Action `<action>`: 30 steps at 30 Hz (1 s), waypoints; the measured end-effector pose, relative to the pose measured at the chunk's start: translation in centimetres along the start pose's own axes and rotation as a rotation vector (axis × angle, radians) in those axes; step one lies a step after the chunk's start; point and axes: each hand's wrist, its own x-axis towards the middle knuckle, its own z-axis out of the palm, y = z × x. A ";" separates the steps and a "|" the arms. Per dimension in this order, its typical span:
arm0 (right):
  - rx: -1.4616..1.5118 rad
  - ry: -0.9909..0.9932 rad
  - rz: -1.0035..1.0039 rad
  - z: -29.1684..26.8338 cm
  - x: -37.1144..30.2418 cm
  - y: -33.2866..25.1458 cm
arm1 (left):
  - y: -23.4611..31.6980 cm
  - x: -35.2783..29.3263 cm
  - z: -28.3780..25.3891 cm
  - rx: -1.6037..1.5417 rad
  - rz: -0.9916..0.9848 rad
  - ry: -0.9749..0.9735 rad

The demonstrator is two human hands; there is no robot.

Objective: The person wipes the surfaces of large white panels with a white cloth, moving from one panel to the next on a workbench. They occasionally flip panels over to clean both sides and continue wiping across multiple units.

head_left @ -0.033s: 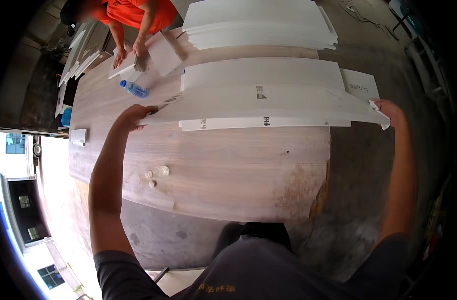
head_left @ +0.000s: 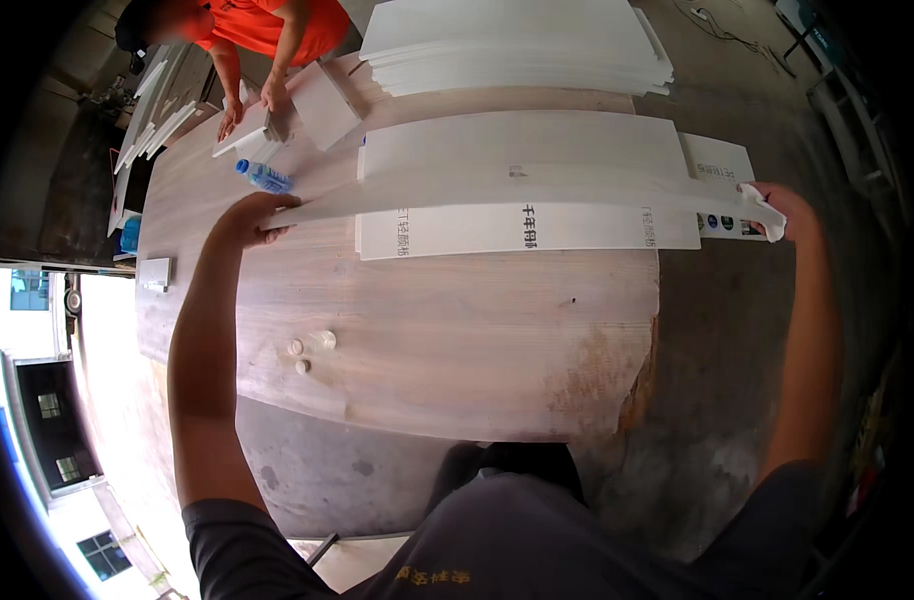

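Observation:
A thin, whitish, partly see-through sheet of film is stretched between my hands, above a white panel with printing on its face. My left hand is closed on the sheet's left end. My right hand grips the other end, where the film is bunched up. Below the sheet's near edge a strip of the printed panel shows. Another printed white board sticks out at the right from under it.
A tall stack of white panels lies beyond. At the far left a person in orange handles small boards. A blue-labelled bottle, a clear bottle and a small white block are on the wood-grain table.
The film's near edge has moved up and away from me, baring more of the printed panel. My left hand has shifted slightly left and farther off.

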 end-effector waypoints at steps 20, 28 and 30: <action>0.282 0.329 -0.382 -0.3 2.2 -9.7 | 8.1 3.3 -0.7 -0.386 0.257 -0.019; -0.155 1.033 -1.348 7.4 1.0 -10.4 | 8.4 4.7 -0.3 -0.408 0.307 0.008; -0.577 1.101 -1.361 10.2 2.2 -11.3 | 8.3 5.4 -1.2 -0.454 0.333 -0.088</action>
